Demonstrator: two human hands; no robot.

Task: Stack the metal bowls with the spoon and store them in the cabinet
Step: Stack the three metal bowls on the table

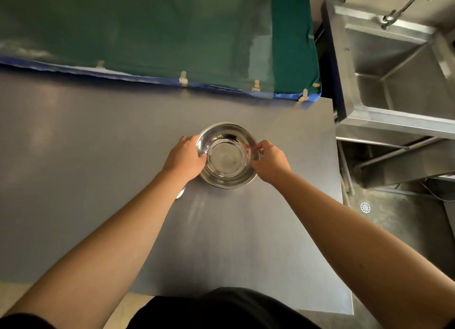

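Shiny metal bowls [226, 156] sit nested as one stack on the grey table [98, 144], a second rim showing at the near edge. My left hand [186, 157] grips the stack's left rim, thumb inside. My right hand [269, 161] pinches the right rim. A small shiny piece, perhaps the spoon [180, 193], peeks out from under my left forearm; most of it is hidden.
A green cloth with blue trim [160, 33] hangs along the table's far edge. A steel sink [398, 65] with a faucet stands to the right, with a gap and a floor drain [365, 207] below it. The table's right edge lies close to the bowls.
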